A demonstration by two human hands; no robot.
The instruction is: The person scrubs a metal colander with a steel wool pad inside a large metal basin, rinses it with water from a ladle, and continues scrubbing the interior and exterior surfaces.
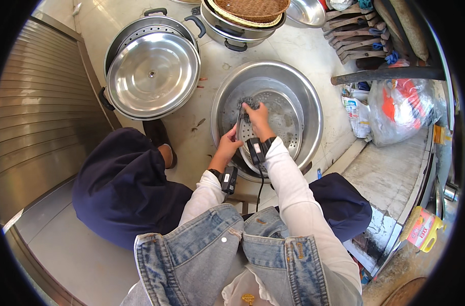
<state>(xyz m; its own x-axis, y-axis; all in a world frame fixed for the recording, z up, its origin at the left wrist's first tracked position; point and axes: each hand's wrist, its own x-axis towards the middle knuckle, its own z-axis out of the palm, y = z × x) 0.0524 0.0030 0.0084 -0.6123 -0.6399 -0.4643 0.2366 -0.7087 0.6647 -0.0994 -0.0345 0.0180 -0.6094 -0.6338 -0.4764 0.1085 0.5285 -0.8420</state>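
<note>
Before me on the floor stands a wide stainless steel basin (312, 114) with some water in it. A perforated metal steamer tray (282, 114) lies tilted inside. My left hand (227, 147) grips the tray's left rim, thumb towards me. In my right hand (258, 118) is a dark grey steel wool scrubber (247, 103), pressed against the tray's upper left rim. Part of the tray is hidden behind my right hand and wrist.
Left of the basin sits a large steel pot with a lid (152, 76) resting slantwise on it. Stacked pots (236, 36) carrying a wicker basket (251, 8) stand beyond. At right are piled firewood (358, 34), a plastic bag (400, 111) and a yellow jug (423, 229).
</note>
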